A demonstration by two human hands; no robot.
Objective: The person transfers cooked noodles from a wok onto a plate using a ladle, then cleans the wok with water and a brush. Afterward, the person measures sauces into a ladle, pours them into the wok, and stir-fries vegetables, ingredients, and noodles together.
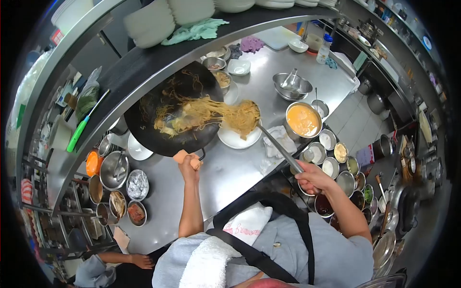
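Note:
My left hand [190,165] is closed round an orange cloth [181,157] at the near edge of a black wok [144,120], by its small handle. Noodles with bits of egg [187,117] lie in the wok and stretch over its right side. My right hand [313,178] grips the handle of a long metal ladle [281,149]. The ladle's head is mostly hidden under a heap of noodles [242,117], which hangs over a white plate [240,140] on the steel counter.
Right of the plate are a white cloth [279,141], a bowl of orange liquid [303,120] and several seasoning containers. Metal bowls [114,170] stand left. A shelf edge [158,72] crosses above the wok. Another person's hand [142,261] shows at lower left.

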